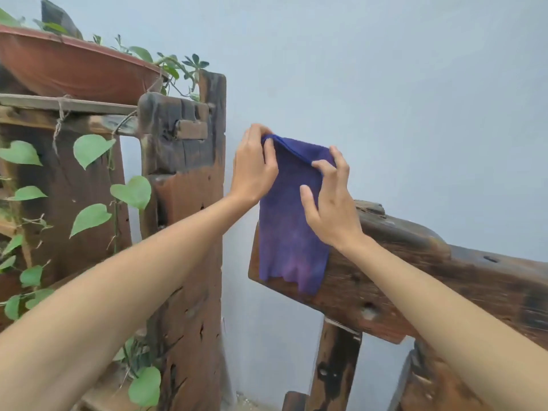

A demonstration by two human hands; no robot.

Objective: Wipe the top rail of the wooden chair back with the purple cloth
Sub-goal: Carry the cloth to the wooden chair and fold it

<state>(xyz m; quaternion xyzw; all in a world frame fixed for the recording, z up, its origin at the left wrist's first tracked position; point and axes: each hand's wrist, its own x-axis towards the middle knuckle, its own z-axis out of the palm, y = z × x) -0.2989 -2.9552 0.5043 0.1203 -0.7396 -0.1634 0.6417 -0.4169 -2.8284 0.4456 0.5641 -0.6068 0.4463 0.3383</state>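
A purple cloth [289, 229] hangs folded in the air in front of the left end of the dark wooden chair's top rail [415, 262]. My left hand [253, 166] pinches the cloth's upper left corner. My right hand [329, 200] pinches its upper right edge between thumb and fingers. The cloth's lower part drapes over the rail's left end and hides that part of the wood. The rail runs off to the right, with its far end out of frame.
A tall weathered wooden post [189, 232] stands just left of the cloth. Behind it a wooden shelf stand holds a red-brown planter [71, 69] with trailing green vines [89, 215]. A pale grey wall [385, 84] fills the background. A chair leg [335, 366] drops below the rail.
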